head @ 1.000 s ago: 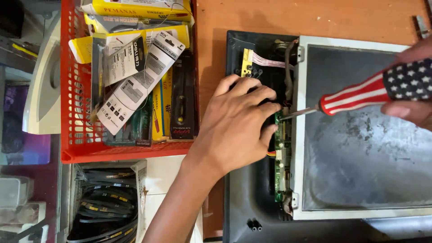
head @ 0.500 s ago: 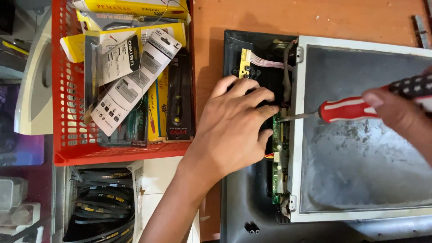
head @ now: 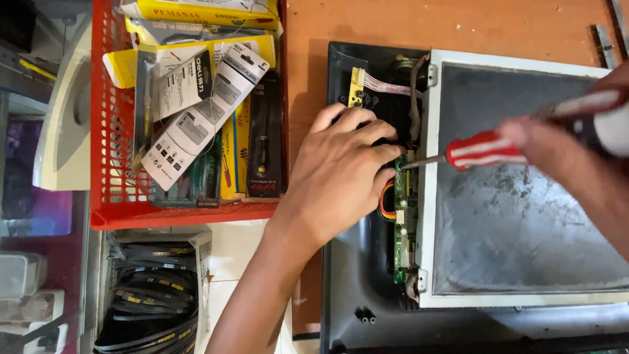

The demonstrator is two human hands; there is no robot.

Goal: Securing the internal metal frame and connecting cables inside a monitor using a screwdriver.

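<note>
An opened monitor lies back-up on an orange table: a black plastic shell (head: 357, 288) with a grey metal panel (head: 524, 216) in a white frame. Along the panel's left edge runs a narrow green circuit board (head: 401, 216) with coloured wires (head: 386, 200). My left hand (head: 341, 177) rests flat on the shell, its fingertips at the top of the board. My right hand (head: 557, 141), blurred, grips a screwdriver (head: 481, 152) with a red and white striped handle. Its tip touches the board next to my left fingertips.
A red plastic basket (head: 118, 216) of packaged tools and cards stands left of the monitor. Below it a white bin (head: 200, 239) holds coiled black belts. A cream device (head: 62, 131) sits at the far left. Metal strips (head: 606, 39) lie at the top right.
My right hand has shifted along the screwdriver handle, which has turned. The tip stays at the board. My left hand has not moved.
</note>
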